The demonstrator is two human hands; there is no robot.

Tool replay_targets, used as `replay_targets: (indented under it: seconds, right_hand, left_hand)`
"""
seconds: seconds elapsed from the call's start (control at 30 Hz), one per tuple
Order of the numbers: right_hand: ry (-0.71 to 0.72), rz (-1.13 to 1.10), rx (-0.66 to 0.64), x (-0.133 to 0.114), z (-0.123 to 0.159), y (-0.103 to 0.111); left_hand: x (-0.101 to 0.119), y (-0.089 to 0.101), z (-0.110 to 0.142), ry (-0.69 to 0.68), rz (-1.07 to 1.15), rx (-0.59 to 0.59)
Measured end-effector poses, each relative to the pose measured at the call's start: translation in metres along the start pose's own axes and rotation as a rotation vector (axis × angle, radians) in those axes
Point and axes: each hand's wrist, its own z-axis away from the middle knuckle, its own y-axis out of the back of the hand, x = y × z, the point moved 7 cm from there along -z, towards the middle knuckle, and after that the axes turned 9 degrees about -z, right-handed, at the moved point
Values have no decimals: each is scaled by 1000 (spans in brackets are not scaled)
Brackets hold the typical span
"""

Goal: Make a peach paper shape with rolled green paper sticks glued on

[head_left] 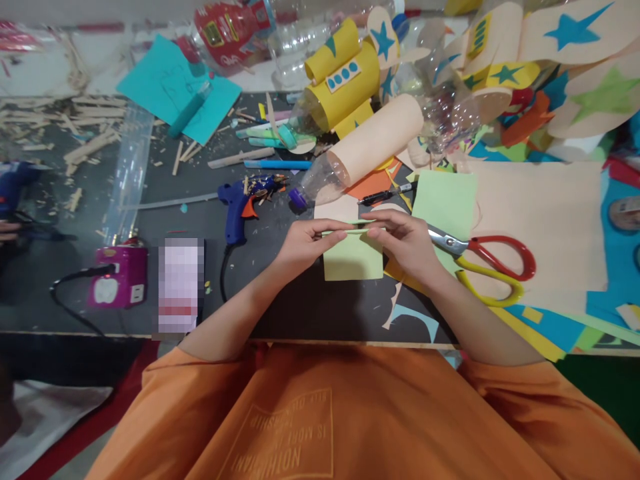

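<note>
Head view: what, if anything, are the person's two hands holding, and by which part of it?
A pale green rectangular sheet of paper: the left hand and the right hand pinch it along its far edge, between thumbs and fingers.

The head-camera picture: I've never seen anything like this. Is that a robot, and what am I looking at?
No robot arm here: these are a person's two bare hands. The single picture comes from a camera worn on that person's head, looking forward and down, so the orange shirt at the bottom is the wearer's own.

The left hand and right hand pinch a piece of light green paper between thumbs and fingers.

Around them on the dark table lie a blue glue gun, scissors with one red and one yellow handle, wood scraps and a plastic bottle wrapped in pale paper.
</note>
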Motion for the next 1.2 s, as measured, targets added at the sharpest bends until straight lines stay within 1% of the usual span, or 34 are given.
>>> replay_targets:
  seconds: [0.1,0.27,0.33,0.47,0.63,0.87,1.2]
  right_hand:
    - [-15,-9,-4,1,0,1]
    - [-26,-66,-10,7,1,4]
    - [-22,-56,-7,8,1,6]
    - [6,12,0,6,0,9]
    - [8,-40,10,3,-2,9]
    - [-15,-36,24,-1,-3,6]
    - [-37,-57,29,-1,-4,6]
  left_hand:
    - [1,2,0,-3,-11,9]
    - [3,3,0,-27,-6,-26]
    - [4,4,-1,-29,1,-36]
    - [5,4,-2,-31,36,-72]
    - [5,6,-4,-16,59,-117]
    - [1,11,-5,19,52,-57]
    - [-4,11,-5,27,13,-31]
